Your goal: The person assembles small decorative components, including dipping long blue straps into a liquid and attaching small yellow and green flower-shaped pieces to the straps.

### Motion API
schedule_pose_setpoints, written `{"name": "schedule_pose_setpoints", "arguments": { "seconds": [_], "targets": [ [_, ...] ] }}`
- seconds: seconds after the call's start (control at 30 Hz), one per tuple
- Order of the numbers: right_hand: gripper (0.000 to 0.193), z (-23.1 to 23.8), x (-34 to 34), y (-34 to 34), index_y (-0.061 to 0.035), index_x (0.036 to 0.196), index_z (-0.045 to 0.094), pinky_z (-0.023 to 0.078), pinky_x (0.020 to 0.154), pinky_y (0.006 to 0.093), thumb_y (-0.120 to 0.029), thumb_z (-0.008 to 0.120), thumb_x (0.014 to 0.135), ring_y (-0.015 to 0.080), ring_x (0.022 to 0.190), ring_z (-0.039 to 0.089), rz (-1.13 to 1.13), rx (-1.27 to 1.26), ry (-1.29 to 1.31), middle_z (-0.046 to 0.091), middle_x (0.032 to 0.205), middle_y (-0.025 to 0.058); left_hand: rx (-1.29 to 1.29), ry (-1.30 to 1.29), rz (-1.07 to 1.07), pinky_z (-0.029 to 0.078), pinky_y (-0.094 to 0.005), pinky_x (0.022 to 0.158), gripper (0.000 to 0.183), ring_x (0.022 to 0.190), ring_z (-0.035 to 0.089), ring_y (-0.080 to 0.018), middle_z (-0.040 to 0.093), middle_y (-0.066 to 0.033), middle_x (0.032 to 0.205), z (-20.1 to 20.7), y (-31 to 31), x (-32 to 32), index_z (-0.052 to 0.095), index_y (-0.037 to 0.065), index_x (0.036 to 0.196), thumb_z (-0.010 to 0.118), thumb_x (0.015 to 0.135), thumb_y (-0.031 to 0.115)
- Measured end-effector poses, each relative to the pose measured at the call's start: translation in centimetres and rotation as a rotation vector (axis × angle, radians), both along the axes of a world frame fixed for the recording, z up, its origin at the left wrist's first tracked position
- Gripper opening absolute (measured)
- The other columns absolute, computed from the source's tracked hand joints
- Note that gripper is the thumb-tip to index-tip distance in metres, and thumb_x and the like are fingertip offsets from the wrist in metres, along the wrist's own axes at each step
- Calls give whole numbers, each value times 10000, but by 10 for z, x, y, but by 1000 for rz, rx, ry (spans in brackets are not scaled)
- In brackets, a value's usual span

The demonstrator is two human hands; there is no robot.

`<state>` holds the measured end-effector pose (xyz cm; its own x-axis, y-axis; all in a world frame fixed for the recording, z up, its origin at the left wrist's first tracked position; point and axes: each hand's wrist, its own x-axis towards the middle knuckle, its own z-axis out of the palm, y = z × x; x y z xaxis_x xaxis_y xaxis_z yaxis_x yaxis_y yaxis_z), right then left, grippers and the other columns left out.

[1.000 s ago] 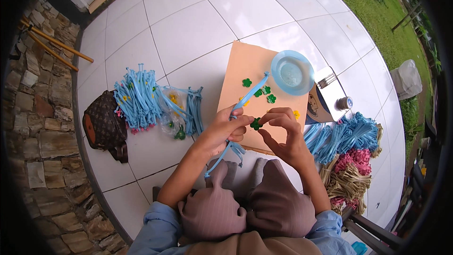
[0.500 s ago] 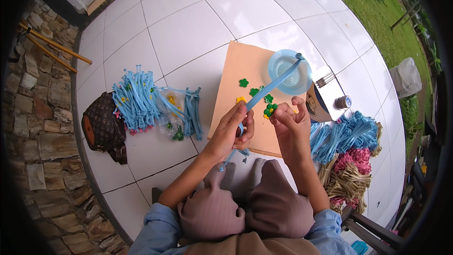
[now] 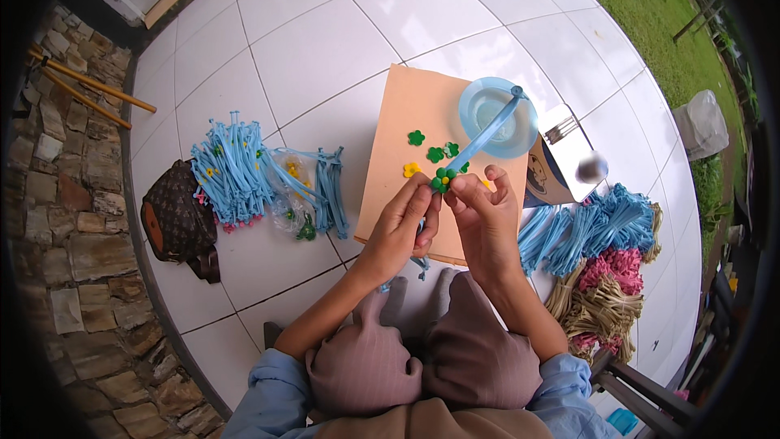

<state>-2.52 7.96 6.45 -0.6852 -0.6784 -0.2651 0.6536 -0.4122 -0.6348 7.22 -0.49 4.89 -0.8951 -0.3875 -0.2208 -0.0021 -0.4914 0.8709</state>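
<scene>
My left hand (image 3: 396, 226) is closed round a light blue strap (image 3: 492, 128), which slants up to the right over a bowl. A green flower with a yellow centre (image 3: 442, 181) sits against the strap between both hands' fingertips. Thumb and forefinger of my right hand (image 3: 489, 228) pinch at the flower's right side, with the other fingers raised. Beneath lies a tan board (image 3: 388, 130) bearing several loose green flowers (image 3: 416, 138) and a yellow flower (image 3: 411, 169). On the board's far right stands the light blue bowl (image 3: 465, 123).
Left on the tiles are a heap of blue straps (image 3: 231, 179), a clear plastic bag (image 3: 286, 203) and a brown patterned bag (image 3: 177, 215). At right stand a white-topped box (image 3: 569, 154) with a small jar (image 3: 591, 168), and blue (image 3: 621, 228), pink (image 3: 613, 272) and beige bundles (image 3: 605, 315).
My right hand has moved left with the green flower, bringing it against the strap at my left fingertips. The two hands now meet.
</scene>
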Motion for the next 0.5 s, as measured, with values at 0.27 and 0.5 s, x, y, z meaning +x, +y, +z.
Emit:
{"name": "schedule_pose_setpoints", "arguments": {
  "seconds": [0.27, 0.5],
  "targets": [
    [403, 0, 2, -2, -95, 977, 306, 461, 801, 297, 78, 614, 785, 196, 791, 589, -31, 14, 22, 634, 831, 149, -33, 3, -6, 223, -180, 390, 258, 417, 245, -33, 339, 25, 549, -2, -1, 1, 416, 87, 946, 283, 1006, 301],
    [399, -2, 2, -3, -94, 964, 302, 467, 802, 294, 90, 606, 783, 194, 795, 599, -35, 1, 37, 629, 841, 146, -21, 2, -7, 221, -175, 392, 261, 421, 243, -28, 338, 27, 546, -3, -1, 2, 407, 92, 921, 284, 1005, 306]
  ]
}}
